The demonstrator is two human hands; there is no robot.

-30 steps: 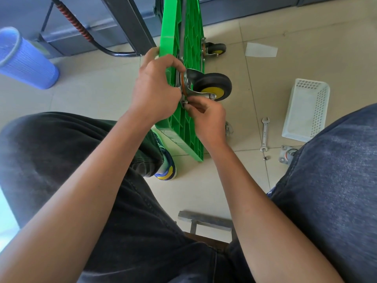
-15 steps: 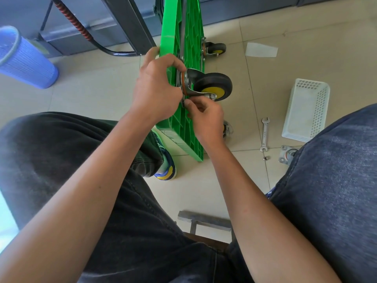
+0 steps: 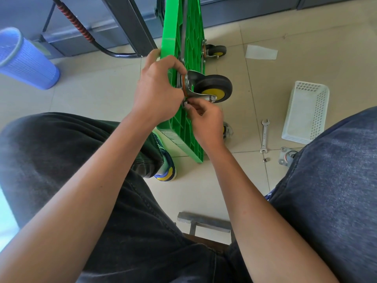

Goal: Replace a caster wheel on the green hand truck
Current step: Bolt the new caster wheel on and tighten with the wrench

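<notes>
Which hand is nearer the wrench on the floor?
Right. The right hand works at the caster's base, just left of the wrench; the left hand grips the green deck edge, farther left.

Nothing readable showed anywhere. The flat steel open-ended spanner (image 3: 264, 136) lying on the floor tiles carried some stamped marks on its shank, but they were too small and blurred to make out as letters or numbers.

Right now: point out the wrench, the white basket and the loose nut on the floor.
wrench (image 3: 264, 136), head view, middle of its shaft
white basket (image 3: 318, 108), head view, right perforated wall
loose nut (image 3: 265, 159), head view, its top
</notes>
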